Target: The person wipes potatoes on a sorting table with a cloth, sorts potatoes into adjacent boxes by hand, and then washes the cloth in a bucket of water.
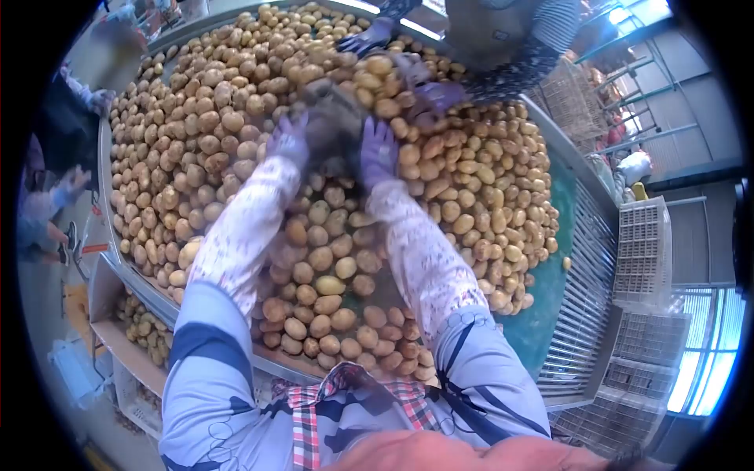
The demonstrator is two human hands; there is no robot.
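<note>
Both my hands wear purple gloves and reach forward over a large heap of potatoes [228, 122]. Between them is a blurred, dark grey-brown bundle [334, 118] that looks like cloth or sacking; its exact kind is unclear. My left hand [289, 140] holds its left side, fingers pointing away from me. On the opposite side, my right hand [379, 151] grips it, fingers also stretched forward. Closer to my body, more potatoes [330, 285] lie between my forearms.
A co-worker's gloved hands [438, 96] work among the potatoes across the table. Another person [59, 157] stands at left. Bare green surface [559, 212] and a slatted metal grate [585, 290] lie right, beside stacked plastic crates [642, 251]. A box of potatoes [141, 326] sits lower left.
</note>
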